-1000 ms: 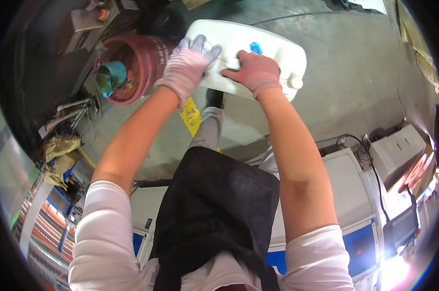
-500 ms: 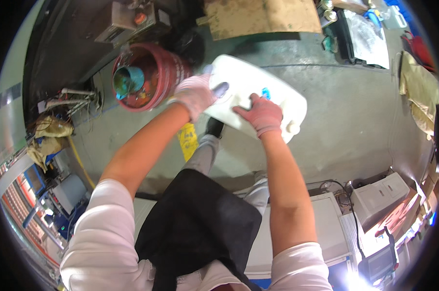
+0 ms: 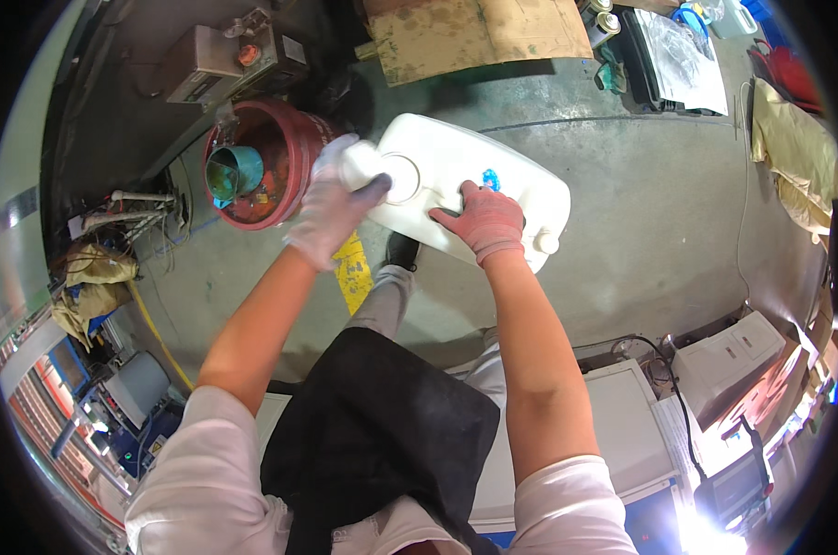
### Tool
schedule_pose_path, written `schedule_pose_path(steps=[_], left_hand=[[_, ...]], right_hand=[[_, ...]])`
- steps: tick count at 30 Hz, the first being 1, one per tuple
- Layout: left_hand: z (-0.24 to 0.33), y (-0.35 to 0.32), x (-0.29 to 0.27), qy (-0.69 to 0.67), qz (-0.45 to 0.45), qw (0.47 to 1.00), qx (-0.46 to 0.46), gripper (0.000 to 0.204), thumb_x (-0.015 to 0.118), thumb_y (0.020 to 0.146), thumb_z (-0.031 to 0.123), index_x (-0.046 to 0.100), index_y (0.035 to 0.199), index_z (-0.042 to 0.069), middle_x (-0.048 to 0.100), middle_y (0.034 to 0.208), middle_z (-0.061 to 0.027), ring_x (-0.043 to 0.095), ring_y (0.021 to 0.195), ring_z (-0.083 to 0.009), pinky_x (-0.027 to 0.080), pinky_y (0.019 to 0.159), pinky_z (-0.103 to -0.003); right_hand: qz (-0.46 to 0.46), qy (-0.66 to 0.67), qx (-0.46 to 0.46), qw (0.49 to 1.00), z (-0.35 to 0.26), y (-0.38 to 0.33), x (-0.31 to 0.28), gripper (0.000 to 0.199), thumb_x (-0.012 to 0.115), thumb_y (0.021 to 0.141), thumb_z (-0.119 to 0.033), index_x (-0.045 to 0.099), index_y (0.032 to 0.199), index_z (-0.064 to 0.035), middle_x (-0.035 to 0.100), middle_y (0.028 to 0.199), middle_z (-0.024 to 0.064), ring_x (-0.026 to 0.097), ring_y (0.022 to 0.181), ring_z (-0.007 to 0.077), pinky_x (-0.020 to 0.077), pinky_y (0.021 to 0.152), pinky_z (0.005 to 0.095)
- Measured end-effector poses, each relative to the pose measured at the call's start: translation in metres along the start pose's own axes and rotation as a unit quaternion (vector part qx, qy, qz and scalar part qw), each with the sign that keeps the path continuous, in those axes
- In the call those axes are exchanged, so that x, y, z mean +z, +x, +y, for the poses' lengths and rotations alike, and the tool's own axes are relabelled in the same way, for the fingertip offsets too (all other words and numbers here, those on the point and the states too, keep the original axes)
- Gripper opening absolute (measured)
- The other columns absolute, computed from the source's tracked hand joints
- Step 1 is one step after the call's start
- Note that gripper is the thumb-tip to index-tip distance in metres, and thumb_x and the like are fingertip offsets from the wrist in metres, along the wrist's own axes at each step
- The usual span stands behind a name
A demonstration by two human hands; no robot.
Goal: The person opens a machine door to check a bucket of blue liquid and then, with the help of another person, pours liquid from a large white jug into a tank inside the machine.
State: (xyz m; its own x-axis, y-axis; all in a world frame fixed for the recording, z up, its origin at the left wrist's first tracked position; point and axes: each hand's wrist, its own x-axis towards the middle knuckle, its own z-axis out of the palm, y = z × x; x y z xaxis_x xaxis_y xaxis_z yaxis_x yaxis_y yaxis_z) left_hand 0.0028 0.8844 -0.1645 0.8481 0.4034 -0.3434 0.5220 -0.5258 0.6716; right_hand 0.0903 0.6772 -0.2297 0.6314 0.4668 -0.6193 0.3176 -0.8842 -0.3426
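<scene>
A large white plastic jerrycan (image 3: 456,157) with a blue smudge on top stands in front of me, above the floor's grey surface. My right hand (image 3: 488,225), in a pinkish stained glove, is closed on its moulded handle; the handle is mostly covered by the fingers. Left of it, my gloved left hand (image 3: 331,208) grips a round white cap (image 3: 360,165) beside the can's round mouth (image 3: 400,178). That hand is somewhat blurred. A small second spout cap (image 3: 546,243) sits at the can's right end.
A red drum (image 3: 294,157) stands close to my left hand, with a stained teal pail (image 3: 235,174) in it. Cardboard (image 3: 474,37) lies at the far side. White cabinets (image 3: 613,416) are near me at right. Yellow tape (image 3: 352,273) marks the floor.
My left hand has moved left off the jerrycan's top, taking the round cap with it and baring the mouth. My right hand stays on the handle; the whole view has shifted slightly.
</scene>
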Motion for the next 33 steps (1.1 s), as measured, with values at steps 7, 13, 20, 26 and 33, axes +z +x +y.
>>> schedule_pose_path(steps=[7,13,20,26,33], left_hand=[[-0.075,-0.166,-0.016,-0.590,-0.139,0.685,-0.404,0.057,0.058,0.089,0.047,0.045,0.133,0.014,0.056,0.125,-0.0112,0.056,0.112,-0.0305,0.047,0.095,-0.046],[-0.137,-0.269,0.018,-0.784,-0.231,0.300,-0.491,0.071,0.037,0.088,0.070,0.051,0.134,0.018,0.057,0.125,-0.0217,0.060,0.096,-0.0392,0.050,0.075,-0.046],[-0.148,-0.273,0.018,-0.750,-0.215,0.330,-0.531,0.069,0.041,0.087,0.070,0.051,0.135,0.021,0.056,0.127,-0.0233,0.060,0.096,-0.0402,0.051,0.075,-0.045],[-0.145,-0.267,0.010,-0.752,-0.205,0.348,-0.521,0.068,0.039,0.087,0.069,0.052,0.133,0.021,0.057,0.126,-0.0233,0.060,0.093,-0.0415,0.051,0.073,-0.046],[-0.063,-0.218,-0.021,-0.695,-0.191,0.600,-0.348,0.067,0.040,0.089,0.063,0.052,0.130,0.012,0.063,0.115,-0.0205,0.064,0.090,-0.0341,0.052,0.074,-0.045]], right_hand=[[0.060,-0.001,-0.028,0.998,0.005,-0.002,0.013,0.063,0.067,0.074,-0.065,0.063,0.109,-0.0129,0.067,0.102,0.0103,0.065,0.095,0.0265,0.0501,0.082,0.0373],[0.320,0.086,-0.125,0.935,0.004,-0.013,0.023,0.060,0.082,0.068,-0.040,0.062,0.119,-0.0159,0.057,0.119,0.0112,0.053,0.109,0.0322,0.0392,0.097,0.0470],[0.192,-0.254,-0.321,0.892,-0.065,0.015,0.029,0.018,0.061,0.083,-0.021,0.063,0.099,-0.0134,0.061,0.100,0.0051,0.057,0.100,0.0244,0.0415,0.092,0.0456],[0.126,-0.315,-0.338,0.878,-0.085,0.007,0.006,0.016,0.059,0.085,-0.020,0.065,0.099,-0.0135,0.065,0.094,0.0045,0.060,0.094,0.0231,0.0425,0.078,0.0407],[0.131,0.349,-0.079,0.925,-0.063,-0.115,-0.044,0.016,0.070,0.079,-0.014,0.070,0.093,-0.0072,0.064,0.093,0.0101,0.060,0.093,0.0293,0.0469,0.081,0.0394]])
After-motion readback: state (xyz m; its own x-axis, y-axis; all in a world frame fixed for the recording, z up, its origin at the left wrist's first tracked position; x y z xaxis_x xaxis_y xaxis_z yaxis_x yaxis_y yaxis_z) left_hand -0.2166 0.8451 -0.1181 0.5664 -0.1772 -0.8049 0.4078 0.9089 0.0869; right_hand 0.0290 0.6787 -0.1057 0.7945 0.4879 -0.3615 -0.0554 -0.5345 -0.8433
